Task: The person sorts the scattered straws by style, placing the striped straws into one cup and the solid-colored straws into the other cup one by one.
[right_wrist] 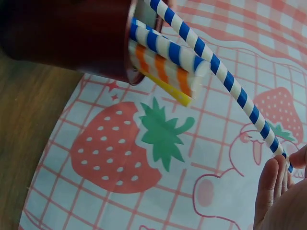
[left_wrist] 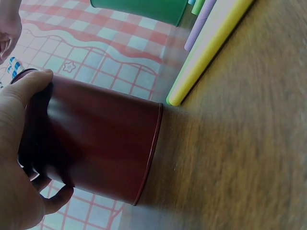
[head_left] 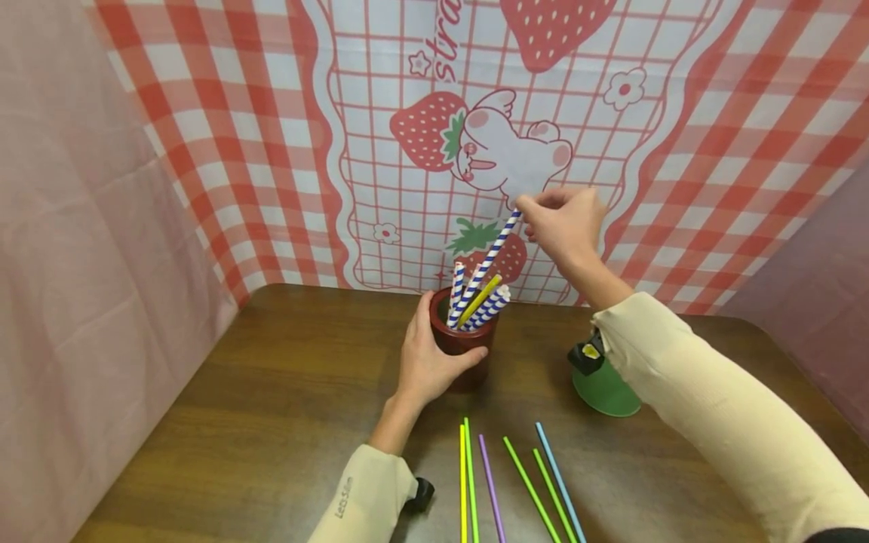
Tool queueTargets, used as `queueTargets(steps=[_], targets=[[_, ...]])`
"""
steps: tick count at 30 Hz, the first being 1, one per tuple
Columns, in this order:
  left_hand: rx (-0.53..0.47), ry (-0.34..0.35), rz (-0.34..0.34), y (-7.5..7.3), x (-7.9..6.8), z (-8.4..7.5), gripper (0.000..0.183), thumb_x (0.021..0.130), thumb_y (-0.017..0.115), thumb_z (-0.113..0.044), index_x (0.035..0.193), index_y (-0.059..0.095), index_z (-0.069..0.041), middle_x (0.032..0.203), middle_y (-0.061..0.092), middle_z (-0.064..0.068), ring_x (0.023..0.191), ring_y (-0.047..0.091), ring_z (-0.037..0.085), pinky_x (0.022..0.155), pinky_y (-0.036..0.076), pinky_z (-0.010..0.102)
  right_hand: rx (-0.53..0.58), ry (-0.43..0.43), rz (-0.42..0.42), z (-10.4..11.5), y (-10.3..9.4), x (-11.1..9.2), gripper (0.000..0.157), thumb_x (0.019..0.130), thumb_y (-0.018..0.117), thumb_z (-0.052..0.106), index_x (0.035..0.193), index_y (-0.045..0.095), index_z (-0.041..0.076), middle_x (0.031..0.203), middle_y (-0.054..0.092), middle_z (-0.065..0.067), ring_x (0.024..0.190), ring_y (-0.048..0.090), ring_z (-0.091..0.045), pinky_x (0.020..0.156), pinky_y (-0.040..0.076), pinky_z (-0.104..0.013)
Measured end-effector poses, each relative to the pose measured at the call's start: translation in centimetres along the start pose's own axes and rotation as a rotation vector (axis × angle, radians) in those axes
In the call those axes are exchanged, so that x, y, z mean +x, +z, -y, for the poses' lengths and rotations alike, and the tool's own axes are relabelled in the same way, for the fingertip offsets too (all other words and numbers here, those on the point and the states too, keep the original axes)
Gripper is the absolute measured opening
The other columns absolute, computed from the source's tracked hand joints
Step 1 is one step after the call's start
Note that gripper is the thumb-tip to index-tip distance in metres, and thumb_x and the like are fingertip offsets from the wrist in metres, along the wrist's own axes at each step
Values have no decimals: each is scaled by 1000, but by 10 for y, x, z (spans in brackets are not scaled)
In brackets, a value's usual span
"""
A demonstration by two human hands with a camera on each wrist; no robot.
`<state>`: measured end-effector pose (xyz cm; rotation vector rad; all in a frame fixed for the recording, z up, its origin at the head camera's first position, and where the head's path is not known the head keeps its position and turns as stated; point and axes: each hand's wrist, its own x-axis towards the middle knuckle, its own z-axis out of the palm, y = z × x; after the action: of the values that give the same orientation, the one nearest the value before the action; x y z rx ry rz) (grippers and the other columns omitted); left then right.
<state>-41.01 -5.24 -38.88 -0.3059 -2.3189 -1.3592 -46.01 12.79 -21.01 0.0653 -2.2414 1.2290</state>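
Observation:
A dark red cylindrical cup (head_left: 471, 378) stands on the table, and my left hand (head_left: 424, 366) grips its side, thumb toward the front. Above and to the right of the cup, my right hand (head_left: 566, 226) pinches the upper end of a blue-and-white striped straw (head_left: 495, 250). That straw slants down into the cup, where its lower end is hidden. Also in the cup are several blue-and-white straws (head_left: 490, 308) and a yellow straw (head_left: 480, 299). An orange-and-white striped straw (right_wrist: 163, 67) shows in the right wrist view.
In front of the cup lie loose straws: yellow (head_left: 463, 483), purple (head_left: 492, 490), blue (head_left: 560, 483) and several green (head_left: 530, 486). A green container (head_left: 611, 394) stands at the right, partly behind the right sleeve. A strawberry-print cloth (head_left: 380, 188) hangs behind the table.

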Motion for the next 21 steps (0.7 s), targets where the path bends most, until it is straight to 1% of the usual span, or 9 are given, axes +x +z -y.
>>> queueTargets(steps=[3,5,10,17,21], targets=[[0,3,-2,0,0,0,110,59,87,-48,148,28,-19,138,48,8,125,47,25,99,43,48,-53,-6,6,-4,5,-2,30,85,64,32,87,76,5,74,71,-7,59,66,-16,49,48,-20],[1,3,-1,0,0,0,110,60,87,-48,148,28,-19,138,48,9,124,48,25,99,44,48,-80,-11,-1,-6,9,-4,29,84,64,32,85,77,7,74,72,-7,57,63,-13,48,45,-21],[-2,4,4,-1,0,-1,111,60,88,-48,148,27,-18,139,47,9,126,47,25,100,43,47,-83,-39,-4,-13,19,-9,24,82,67,28,81,76,6,75,72,-8,56,57,-11,52,44,-21],[3,5,5,-1,0,0,110,61,87,-48,148,27,-19,138,48,9,125,47,24,99,43,47,-115,-86,0,-26,31,-19,25,81,69,28,78,76,5,72,72,-9,56,57,-13,54,42,-21],[0,4,8,-1,0,0,109,62,87,-49,148,27,-19,137,48,8,124,48,24,99,44,47,-126,-99,16,-29,35,-22,26,81,68,28,76,76,4,72,72,-9,58,57,-13,55,41,-22]])
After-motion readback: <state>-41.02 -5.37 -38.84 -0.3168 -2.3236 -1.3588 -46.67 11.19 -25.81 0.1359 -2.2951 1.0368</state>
